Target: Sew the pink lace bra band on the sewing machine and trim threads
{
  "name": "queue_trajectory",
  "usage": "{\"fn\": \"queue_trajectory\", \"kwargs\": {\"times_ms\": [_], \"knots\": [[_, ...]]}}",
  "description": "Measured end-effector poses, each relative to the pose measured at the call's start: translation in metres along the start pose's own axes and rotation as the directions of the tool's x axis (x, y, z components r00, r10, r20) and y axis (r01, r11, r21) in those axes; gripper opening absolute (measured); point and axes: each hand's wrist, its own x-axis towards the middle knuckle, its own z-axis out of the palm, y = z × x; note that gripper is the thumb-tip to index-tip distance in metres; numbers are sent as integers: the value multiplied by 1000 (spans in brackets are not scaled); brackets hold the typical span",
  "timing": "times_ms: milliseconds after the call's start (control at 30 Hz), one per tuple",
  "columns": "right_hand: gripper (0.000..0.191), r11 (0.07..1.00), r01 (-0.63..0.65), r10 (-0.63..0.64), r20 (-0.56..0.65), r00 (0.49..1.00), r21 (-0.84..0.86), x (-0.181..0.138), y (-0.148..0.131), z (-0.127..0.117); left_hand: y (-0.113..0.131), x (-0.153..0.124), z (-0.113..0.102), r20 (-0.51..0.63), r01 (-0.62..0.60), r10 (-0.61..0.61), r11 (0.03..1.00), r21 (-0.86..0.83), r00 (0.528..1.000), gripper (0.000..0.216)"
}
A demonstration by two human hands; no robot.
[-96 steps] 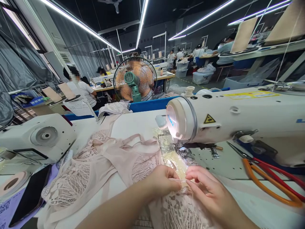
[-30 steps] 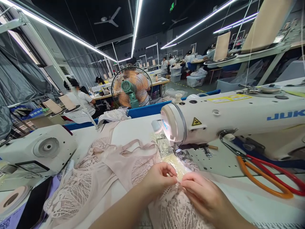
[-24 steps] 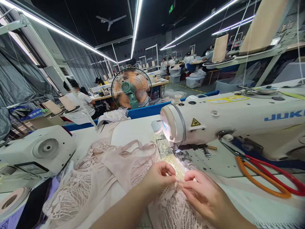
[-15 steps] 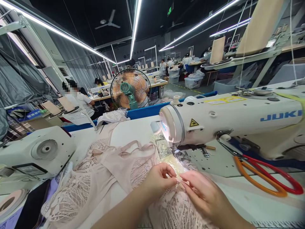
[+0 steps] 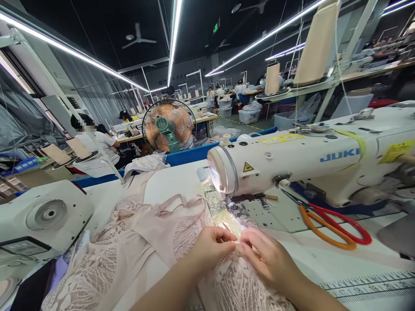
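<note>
My left hand [image 5: 215, 248] and my right hand [image 5: 267, 255] meet just in front of the sewing machine's needle area. Each pinches the upper edge of a pale pink lace bra [image 5: 240, 283], which hangs down toward me over the table edge. The fingertips almost touch, and the bit of edge between them is mostly hidden. Beyond my hands, the white sewing machine [image 5: 259, 162] shines its lamp on the needle plate, where clear shiny film [image 5: 215, 201] lies. To the left, more pale pink lace bras [image 5: 129, 242] are heaped on the table.
Scissors [image 5: 333, 224] with red and orange handles lie on the right, beyond a printed ruler strip [image 5: 372, 285]. At the left stand another machine head [image 5: 45, 216] and a dark phone [image 5: 32, 285]. A fan [image 5: 168, 125] stands behind the table; a person [image 5: 97, 138] sits back left.
The view has turned a little right, so the scene shifts left and more of the machine and ruler shows. Both hands stay close together on the bra's edge, the right fingers slightly more curled.
</note>
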Motion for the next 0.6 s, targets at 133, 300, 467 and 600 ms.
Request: {"fn": "queue_trajectory", "kwargs": {"times_ms": [133, 300, 467, 600], "knots": [[17, 999, 33, -34, -38, 999, -40, -1, -1, 2, 0, -1, 0, 33, -21, 21, 1000, -8, 999, 9], [16, 995, 67, -72, -69, 995, -80, 1, -2, 3, 3, -2, 3, -34, -11, 10, 1000, -16, 999, 4], [16, 993, 32, -42, -97, 994, -109, 3, -2, -8, 5, -2, 4, -53, -6, 6, 1000, 2, 999, 4], [16, 984, -94, 88, -41, 995, -154, 0, 14, -37, 2, 0, 4, -68, 6, -5, 1000, 8, 998, 6]]}}
